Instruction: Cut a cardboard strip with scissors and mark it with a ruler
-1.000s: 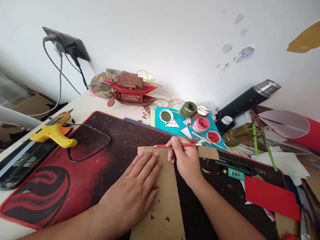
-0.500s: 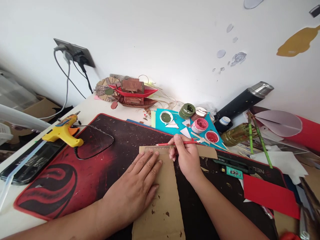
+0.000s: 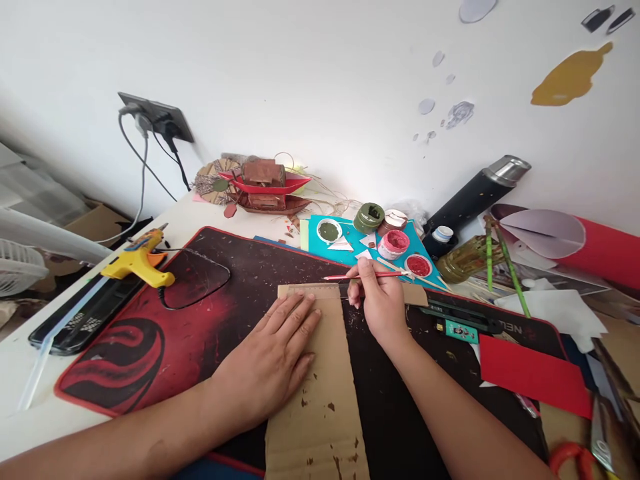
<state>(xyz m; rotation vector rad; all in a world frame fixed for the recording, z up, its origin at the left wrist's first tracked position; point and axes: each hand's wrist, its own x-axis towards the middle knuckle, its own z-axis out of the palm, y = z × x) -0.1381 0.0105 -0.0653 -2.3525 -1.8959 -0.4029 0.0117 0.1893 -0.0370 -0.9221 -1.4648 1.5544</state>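
Note:
A long strip of brown cardboard (image 3: 320, 393) lies on the black and red mat (image 3: 200, 333), marked with dark brown flecks. Across its far end rests a clear ruler (image 3: 315, 290). My left hand (image 3: 273, 353) lies flat with fingers spread, pressing on the cardboard, its fingertips at the ruler's near edge. A red pencil (image 3: 345, 276) is held in my right hand (image 3: 377, 297), between thumb and fingers, its tip pointing left just above the ruler. Another piece of cardboard (image 3: 416, 295) shows to the right of that hand.
Left is a yellow glue gun (image 3: 137, 263) with its cable. Model boats (image 3: 270, 187) stand behind. Paint jars (image 3: 369, 219) sit on blue paper (image 3: 320, 252). A black flask (image 3: 467, 200), red card (image 3: 535, 375) and scissors (image 3: 600, 443) are at the right.
My right hand and the pencil have lifted slightly away from the ruler. My left hand still presses on the cardboard. The whole view has shifted a little.

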